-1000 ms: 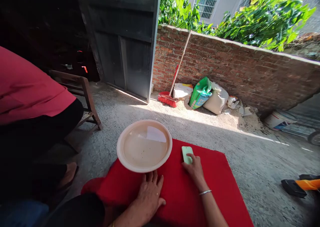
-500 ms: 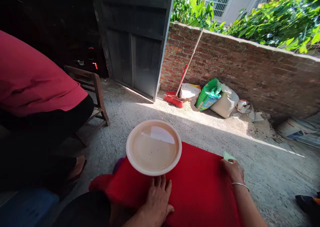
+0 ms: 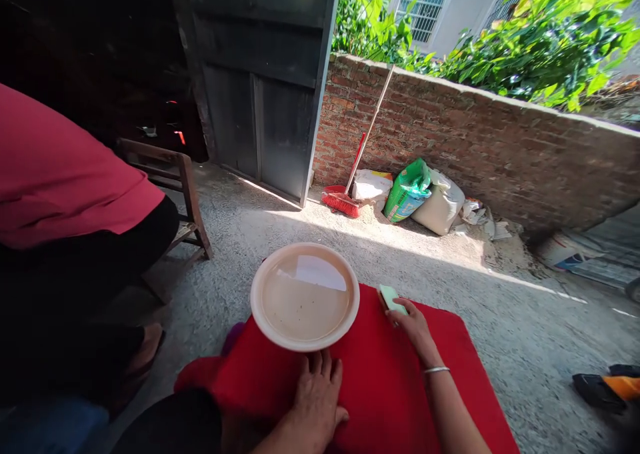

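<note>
My left hand (image 3: pixel 319 397) lies flat on the red cloth (image 3: pixel 373 367), fingers spread, with its fingertips at the near rim of a pale pink basin (image 3: pixel 259 321). Water with a few dark specks stands in the basin, reflecting light. To the right of the basin, my right hand (image 3: pixel 410 324), with a silver bangle at the wrist, grips a pale green scrub brush (image 3: pixel 393 299). The brush has a dark lower edge, and it rests at the cloth's far part. Whatever supports the cloth is hidden beneath it.
A person in a red top (image 3: pixel 70 167) is at the left, near a wooden chair (image 3: pixel 190 204). Beyond the concrete floor stand a dark metal door (image 3: pixel 265 101), a red broom (image 3: pixel 341 202), several sacks (image 3: pixel 407 191) and a brick wall (image 3: pixel 475 134). A shod foot (image 3: pixel 600 391) shows at right.
My right hand has moved left across the red cloth with the brush, from the right edge toward the basin. My left hand stays in place. The view has shifted slightly.
</note>
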The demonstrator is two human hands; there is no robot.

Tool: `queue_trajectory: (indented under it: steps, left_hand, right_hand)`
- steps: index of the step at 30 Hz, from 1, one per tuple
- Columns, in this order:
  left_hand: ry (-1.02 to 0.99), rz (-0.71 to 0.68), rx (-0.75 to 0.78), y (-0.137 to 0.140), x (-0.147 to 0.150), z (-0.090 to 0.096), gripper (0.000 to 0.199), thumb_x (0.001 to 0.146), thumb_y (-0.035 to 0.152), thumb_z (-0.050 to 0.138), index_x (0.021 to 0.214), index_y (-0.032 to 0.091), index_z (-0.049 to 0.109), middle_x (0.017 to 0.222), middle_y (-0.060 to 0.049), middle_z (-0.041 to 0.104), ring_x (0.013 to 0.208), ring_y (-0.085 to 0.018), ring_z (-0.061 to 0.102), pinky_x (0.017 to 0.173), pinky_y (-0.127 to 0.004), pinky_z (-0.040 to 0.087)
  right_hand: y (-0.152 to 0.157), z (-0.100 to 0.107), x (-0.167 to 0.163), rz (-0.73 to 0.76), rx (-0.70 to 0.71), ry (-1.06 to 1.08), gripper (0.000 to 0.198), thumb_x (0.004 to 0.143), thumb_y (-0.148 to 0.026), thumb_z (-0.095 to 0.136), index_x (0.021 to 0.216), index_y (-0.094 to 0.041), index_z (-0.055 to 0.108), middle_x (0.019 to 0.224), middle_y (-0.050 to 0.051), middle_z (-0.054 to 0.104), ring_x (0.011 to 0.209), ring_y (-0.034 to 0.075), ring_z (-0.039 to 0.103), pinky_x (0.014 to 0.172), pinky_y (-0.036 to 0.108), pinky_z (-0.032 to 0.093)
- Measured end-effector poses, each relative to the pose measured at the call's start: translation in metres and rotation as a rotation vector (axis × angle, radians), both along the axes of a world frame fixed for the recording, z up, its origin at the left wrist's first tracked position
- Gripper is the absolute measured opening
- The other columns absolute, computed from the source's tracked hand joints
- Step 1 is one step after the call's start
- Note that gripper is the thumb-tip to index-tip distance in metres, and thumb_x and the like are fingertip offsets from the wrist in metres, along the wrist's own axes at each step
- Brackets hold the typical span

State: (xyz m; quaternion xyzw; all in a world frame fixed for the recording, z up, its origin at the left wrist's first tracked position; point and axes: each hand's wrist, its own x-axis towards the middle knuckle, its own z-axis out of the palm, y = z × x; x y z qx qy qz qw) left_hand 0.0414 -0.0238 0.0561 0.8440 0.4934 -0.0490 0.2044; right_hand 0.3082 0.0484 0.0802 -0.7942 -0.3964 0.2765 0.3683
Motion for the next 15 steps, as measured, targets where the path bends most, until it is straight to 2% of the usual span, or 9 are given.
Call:
queue_trajectory:
  steps: [2,4,6,7,9,11,15]
  left_hand:
    - [0.009,0.010,0.050,-0.002,0.003,-0.015,0.087,0.075,0.060,0.074,0.149,0.024,0.048,0.157,-0.020,0.040,0.145,-0.045,0.031,0.114,-0.066,0.027]
    - [0.030,0.004,0.085,-0.003,0.005,-0.026,0.086,0.075,0.058,0.075,0.149,0.024,0.048,0.157,-0.020,0.040,0.145,-0.046,0.031,0.114,-0.066,0.027]
    - [0.056,-0.006,0.110,-0.004,0.006,-0.029,0.083,0.076,0.055,0.075,0.149,0.025,0.048,0.157,-0.020,0.039,0.145,-0.046,0.032,0.113,-0.066,0.029]
    - [0.074,-0.015,0.122,-0.005,0.006,-0.028,0.081,0.077,0.053,0.075,0.149,0.025,0.048,0.158,-0.020,0.039,0.145,-0.046,0.032,0.113,-0.065,0.030]
    - [0.125,-0.033,0.150,-0.007,0.004,-0.021,0.076,0.081,0.045,0.073,0.149,0.024,0.048,0.158,-0.022,0.038,0.144,-0.045,0.033,0.112,-0.063,0.032]
    - [0.181,-0.053,0.179,-0.007,0.002,-0.014,0.070,0.084,0.035,0.070,0.149,0.022,0.047,0.158,-0.024,0.037,0.144,-0.044,0.034,0.111,-0.061,0.034]
    - [0.259,-0.098,0.202,-0.003,-0.001,-0.011,0.064,0.087,0.025,0.061,0.149,0.023,0.047,0.156,-0.022,0.040,0.143,-0.042,0.038,0.107,-0.060,0.039]
  right_hand:
    - [-0.028,0.014,0.039,-0.182,-0.055,-0.113,0.059,0.063,-0.045,0.062,0.112,-0.013,0.068,0.066,0.005,0.067,0.072,0.029,0.066,0.067,0.038,0.050]
    - [-0.051,0.027,0.070,-0.383,-0.181,-0.266,0.062,0.069,-0.048,0.058,0.117,-0.011,0.066,0.076,0.012,0.070,0.085,0.035,0.068,0.071,0.042,0.050]
    - [-0.064,0.035,0.080,-0.503,-0.289,-0.353,0.063,0.073,-0.047,0.056,0.122,-0.008,0.064,0.091,0.020,0.071,0.097,0.040,0.067,0.074,0.045,0.050]
    - [-0.067,0.038,0.077,-0.512,-0.310,-0.355,0.063,0.075,-0.046,0.056,0.124,-0.008,0.062,0.099,0.023,0.070,0.101,0.041,0.066,0.076,0.045,0.050]
    - [-0.065,0.038,0.052,-0.465,-0.292,-0.331,0.058,0.076,-0.042,0.058,0.124,-0.009,0.063,0.108,0.022,0.067,0.104,0.039,0.065,0.079,0.043,0.050]
    - [-0.053,0.030,0.010,-0.349,-0.239,-0.315,0.050,0.074,-0.036,0.065,0.120,-0.017,0.067,0.112,0.016,0.066,0.103,0.032,0.066,0.081,0.037,0.049]
    - [-0.032,0.000,-0.078,-0.049,-0.142,-0.240,0.044,0.056,-0.025,0.082,0.100,-0.029,0.075,0.105,0.001,0.066,0.095,0.021,0.065,0.078,0.028,0.047]
